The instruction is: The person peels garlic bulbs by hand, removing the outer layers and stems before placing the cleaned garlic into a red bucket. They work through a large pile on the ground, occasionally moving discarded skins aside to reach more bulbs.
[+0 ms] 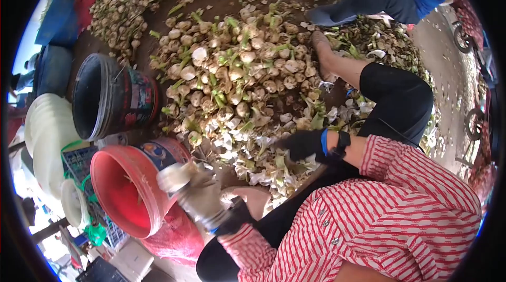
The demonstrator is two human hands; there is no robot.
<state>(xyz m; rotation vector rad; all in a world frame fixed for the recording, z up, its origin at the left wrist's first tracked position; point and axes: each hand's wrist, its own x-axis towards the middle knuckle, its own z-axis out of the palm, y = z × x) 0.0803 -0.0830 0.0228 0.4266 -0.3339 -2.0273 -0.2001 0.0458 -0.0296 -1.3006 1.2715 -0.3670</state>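
A large pile of pale bulbs with green stem stubs lies on the ground in front of me. My left hand, in a whitish glove with a dark cuff, is beside the rim of the red bucket; its fingers are blurred by motion around a pale shape I cannot make out. Near the pile's lower edge, over loose white peelings, is my right hand in a black glove. Its fingertips are smeared, and whatever they may hold is hidden.
A black bucket stands at the left, above the red one. Below the red bucket is a red mesh sack. Another person's leg reaches in at the top right. More bulbs lie at the upper left.
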